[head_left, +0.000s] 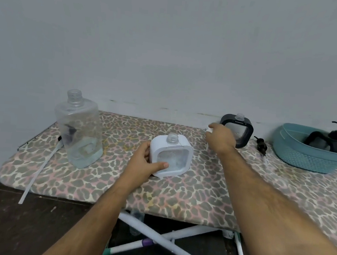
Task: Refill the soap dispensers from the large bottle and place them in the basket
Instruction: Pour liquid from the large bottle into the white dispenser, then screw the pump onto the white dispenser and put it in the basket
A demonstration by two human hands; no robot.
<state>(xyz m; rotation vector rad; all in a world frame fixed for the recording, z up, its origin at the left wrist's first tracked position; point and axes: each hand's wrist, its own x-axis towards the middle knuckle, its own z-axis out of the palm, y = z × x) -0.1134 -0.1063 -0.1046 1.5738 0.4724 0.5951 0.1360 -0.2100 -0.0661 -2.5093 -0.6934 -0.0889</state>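
Note:
A white square soap dispenser (173, 148) stands uncapped in the middle of the board, and my left hand (142, 165) grips its left side. My right hand (220, 137) is further back, closed around a small white piece, probably the white pump, mostly hidden by the fingers. Just behind that hand stands a black dispenser (243, 132), also uncapped. The large clear bottle (80, 129) stands open at the left with a little liquid at its bottom. A teal basket (309, 153) at the right holds a black dispenser (327, 140) with its pump on.
A loose black pump (261, 145) lies between the black dispenser and the basket. The leopard-print ironing board (178, 190) backs onto a wall. A white strip (38, 170) hangs over its left front edge. White crossed legs show below.

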